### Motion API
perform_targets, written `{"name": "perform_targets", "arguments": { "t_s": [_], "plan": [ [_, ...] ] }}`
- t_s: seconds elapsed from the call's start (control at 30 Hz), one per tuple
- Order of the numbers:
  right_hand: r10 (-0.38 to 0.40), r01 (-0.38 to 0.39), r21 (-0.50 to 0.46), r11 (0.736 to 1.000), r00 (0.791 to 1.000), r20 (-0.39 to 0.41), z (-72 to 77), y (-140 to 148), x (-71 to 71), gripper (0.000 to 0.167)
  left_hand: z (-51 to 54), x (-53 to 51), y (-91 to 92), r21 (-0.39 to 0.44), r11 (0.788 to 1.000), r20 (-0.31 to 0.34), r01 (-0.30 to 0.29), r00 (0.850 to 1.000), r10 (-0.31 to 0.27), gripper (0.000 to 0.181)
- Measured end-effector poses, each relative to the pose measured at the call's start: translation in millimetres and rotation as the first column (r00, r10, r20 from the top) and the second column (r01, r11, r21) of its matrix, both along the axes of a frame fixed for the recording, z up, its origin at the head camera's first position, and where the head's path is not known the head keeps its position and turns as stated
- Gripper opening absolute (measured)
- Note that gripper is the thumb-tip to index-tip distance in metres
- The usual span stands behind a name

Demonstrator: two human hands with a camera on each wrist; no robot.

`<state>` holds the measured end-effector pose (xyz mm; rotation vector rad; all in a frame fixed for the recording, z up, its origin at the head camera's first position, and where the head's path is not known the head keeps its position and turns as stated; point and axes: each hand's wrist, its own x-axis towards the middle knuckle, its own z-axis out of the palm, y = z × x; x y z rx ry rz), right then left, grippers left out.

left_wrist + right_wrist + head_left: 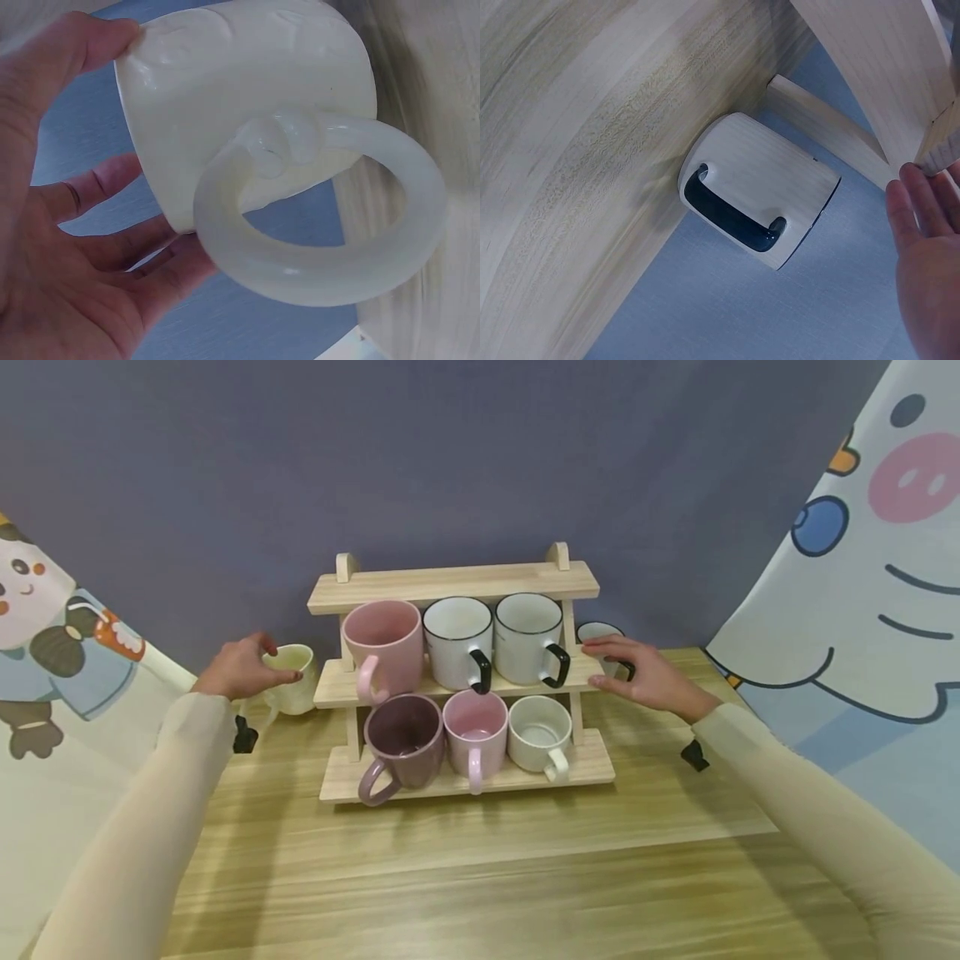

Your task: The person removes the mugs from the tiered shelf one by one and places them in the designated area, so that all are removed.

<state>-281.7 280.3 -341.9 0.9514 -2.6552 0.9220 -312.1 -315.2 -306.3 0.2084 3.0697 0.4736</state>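
Note:
At the left, my left hand [243, 670] grips a cream mug [294, 681] by its rim, with the thumb on one side and fingertips on the other. The left wrist view shows the mug's round handle [322, 289] and raised pattern. My right hand [651, 675] has its fingers extended against the right end of the wooden shelf rack [465, 583]; they touch a board's edge in the right wrist view. Beside the rack, partly behind that hand, stands a white mug [757, 180] with a black handle and dark rim.
A pink mug [393, 647] and two white mugs with black handles [459, 652] sit on the rack's middle shelf. Below are a purple mug [416, 760], a light pink mug [480, 745] and a small white mug [536, 745]. Black clips [244, 735] hold cloth at the table [480, 877].

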Motion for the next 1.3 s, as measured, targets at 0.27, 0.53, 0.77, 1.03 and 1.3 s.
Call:
{"name": "perform_targets", "arguments": {
  "t_s": [0.27,0.53,0.77,1.03,1.3],
  "plan": [
    [0.002,-0.002,0.008,1.0,1.0,-0.005,0.5,-2,-0.8,0.052,-6.9,-1.0,-1.6,0.002,1.0,0.021,-0.015,1.0,0.014,0.079],
    [-0.002,0.002,0.003,1.0,1.0,-0.003,-1.8,-1,-2.0,0.052,-12.6,-0.9,-1.6,0.004,0.999,0.04,-0.042,0.998,0.042,0.078],
    [-0.006,0.006,0.01,1.0,1.0,-0.007,0.0,-3,-0.1,0.052,-19.0,-0.5,-3.7,0.008,0.999,0.041,-0.043,0.998,0.043,0.075],
    [-0.011,0.011,0.002,1.0,1.0,-0.01,0.9,-3,-0.3,0.052,-18.7,-0.5,-3.6,-0.002,1.0,0.05,-0.02,0.999,0.02,0.074],
    [-0.02,0.02,0.007,1.0,1.0,-0.006,-0.3,-2,-0.4,0.052,-11.7,-1.9,2.7,-0.011,1.0,0.025,0.01,1.0,-0.01,0.073]
  ]
}}
